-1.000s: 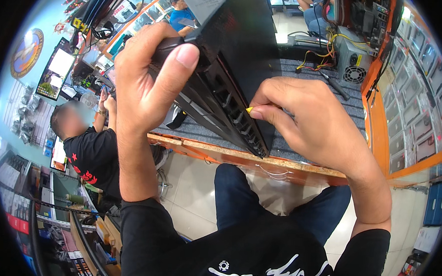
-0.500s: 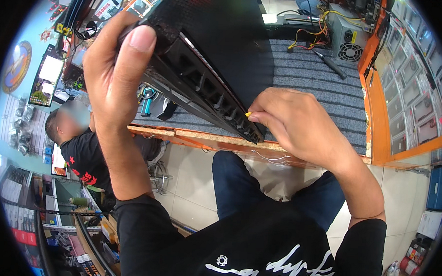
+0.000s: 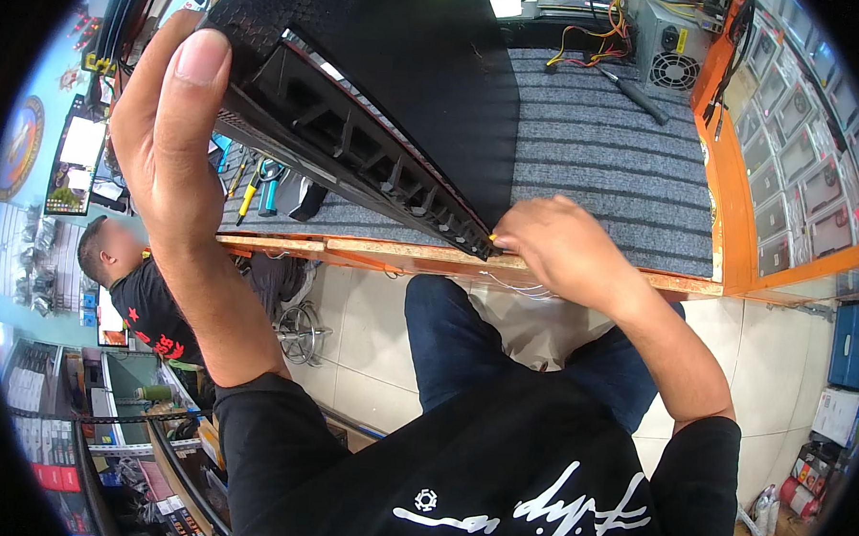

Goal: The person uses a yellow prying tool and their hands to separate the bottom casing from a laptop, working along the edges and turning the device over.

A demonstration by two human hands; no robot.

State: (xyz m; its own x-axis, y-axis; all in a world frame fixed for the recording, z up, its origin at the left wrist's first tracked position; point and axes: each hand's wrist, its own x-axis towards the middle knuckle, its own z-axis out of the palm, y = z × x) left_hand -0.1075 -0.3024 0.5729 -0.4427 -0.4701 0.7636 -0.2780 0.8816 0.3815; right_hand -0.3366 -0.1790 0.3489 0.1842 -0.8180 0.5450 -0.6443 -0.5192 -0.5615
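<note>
A large black device (image 3: 429, 67) with a broad dark panel and a slotted, ribbed edge (image 3: 358, 145) stands tilted on the bench's front part. Its upper left corner is gripped by my left hand (image 3: 181, 133), thumb on top and fingers wrapped behind. At the lower, near end of the slotted edge, my right hand (image 3: 574, 250) is closed in a pinch on a small yellow piece (image 3: 494, 238). Only the tip of that piece shows, against the seam beside the panel; its kind cannot be made out.
A striped grey mat (image 3: 606, 180) covers the bench. Behind are a power supply (image 3: 674, 54) with coloured wires and a grey-handled tool (image 3: 634, 95). Left of the device lie a yellow-handled tool (image 3: 250, 193) and a teal one (image 3: 271, 186). A seated co-worker (image 3: 159, 304) is at far left.
The device's upper end and my left hand have moved left. My right hand and the yellow piece have shifted slightly down, toward the near end of the slotted edge.
</note>
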